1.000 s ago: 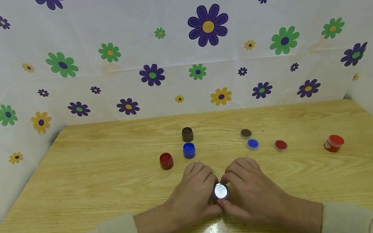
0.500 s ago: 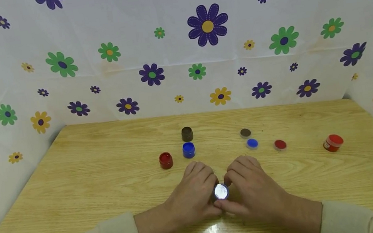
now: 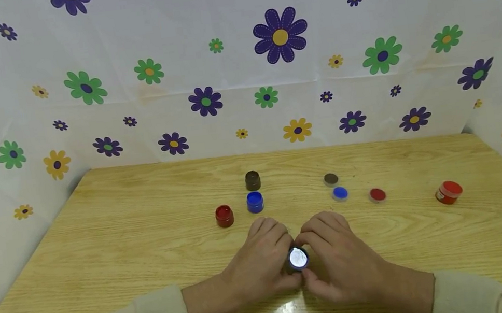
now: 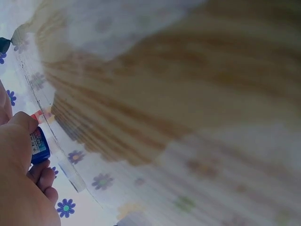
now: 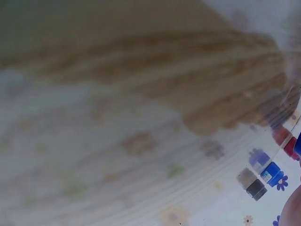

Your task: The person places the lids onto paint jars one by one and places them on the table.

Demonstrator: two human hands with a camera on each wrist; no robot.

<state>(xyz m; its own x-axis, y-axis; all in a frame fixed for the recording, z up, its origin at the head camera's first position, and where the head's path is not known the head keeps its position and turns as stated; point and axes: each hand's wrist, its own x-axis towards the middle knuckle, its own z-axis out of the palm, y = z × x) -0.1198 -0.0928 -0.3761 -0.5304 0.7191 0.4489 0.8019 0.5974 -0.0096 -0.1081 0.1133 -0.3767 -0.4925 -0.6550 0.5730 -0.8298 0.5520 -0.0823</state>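
On the left, an open red pot (image 3: 224, 216) sits on the bench (image 3: 124, 234); next, the left hand (image 3: 260, 261) grips a blue jar (image 3: 298, 258) (bright top up!) and the right hand (image 3: 342, 257) pinches its other side. Farther right, a red-lidded jar (image 3: 449, 192)!

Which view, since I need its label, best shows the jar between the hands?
Left wrist: the jar shows its label, partly hidden. Head shows mainly its silvery top; right wrist, at most a blue sliver.
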